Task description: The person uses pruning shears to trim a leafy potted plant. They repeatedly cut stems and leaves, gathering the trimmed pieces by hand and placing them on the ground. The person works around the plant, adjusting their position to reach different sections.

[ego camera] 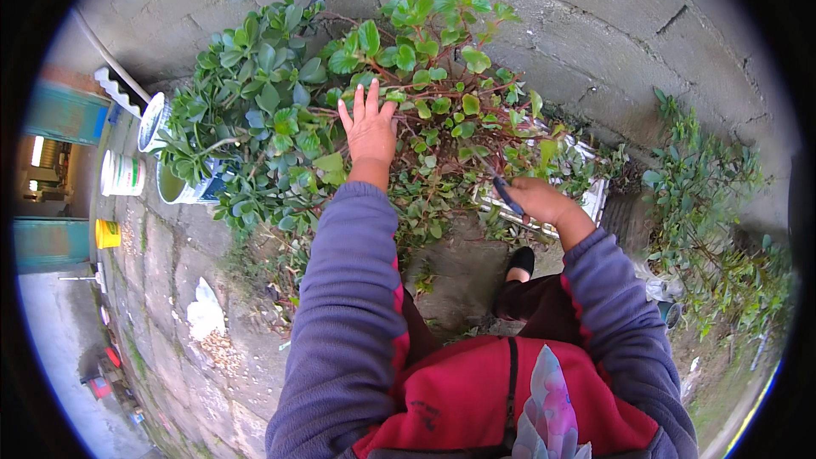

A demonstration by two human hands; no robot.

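Observation:
My left hand (372, 132) is spread over a leafy plant with reddish stems (440, 102), its fingers apart among the leaves. Whether the fingertips touch a stem, I cannot tell. Lower and to the right, my right hand (542, 203) grips a dark-handled cutting tool (507, 196). Its thin blade points up and left into the stems, and foliage partly hides the tip. Beneath the plant's right side shows a white slatted crate (597, 199). A thick-leaved green shrub (255, 70) stands to the left of my left hand.
A concrete block wall (637, 32) rises behind the plants. At left are a blue bucket (191, 183), a white bucket (124, 173) and a yellow container (108, 234). A white bag (205, 309) lies on the paving by spilled pale bits (223, 352). A succulent (545, 405) shows close below.

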